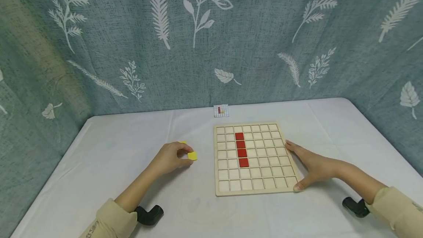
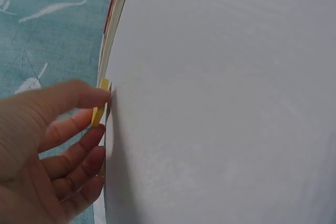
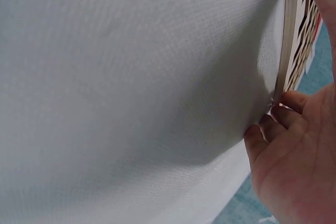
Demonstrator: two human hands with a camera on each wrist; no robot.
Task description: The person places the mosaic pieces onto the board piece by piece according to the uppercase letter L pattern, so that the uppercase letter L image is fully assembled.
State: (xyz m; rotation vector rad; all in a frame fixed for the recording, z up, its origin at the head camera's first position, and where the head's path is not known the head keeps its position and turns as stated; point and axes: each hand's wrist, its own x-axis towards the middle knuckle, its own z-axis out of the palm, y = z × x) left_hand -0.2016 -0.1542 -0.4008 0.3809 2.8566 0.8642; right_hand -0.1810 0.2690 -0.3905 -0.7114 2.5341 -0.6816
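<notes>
My left hand (image 1: 172, 156) pinches a yellow square tile (image 1: 192, 156) between thumb and fingers, left of the wooden grid board. The same thin tile (image 2: 98, 109) is seen edge-on in the left wrist view, close over the white cloth. A second yellow piece (image 1: 183, 142) peeks out behind that hand, mostly hidden. My right hand (image 1: 315, 166) is spread along the right side of the grid board (image 1: 257, 193), thumb at its near right corner and fingertips at the edge. Several red tiles (image 1: 242, 152) form a column in the board's squares.
A small printed grid card (image 1: 221, 111) with red and yellow marks lies behind the board. White cloth (image 1: 132, 139) covers the table, and a patterned green curtain (image 1: 211, 65) hangs behind it. Black wrist devices (image 1: 150, 215) show below both forearms.
</notes>
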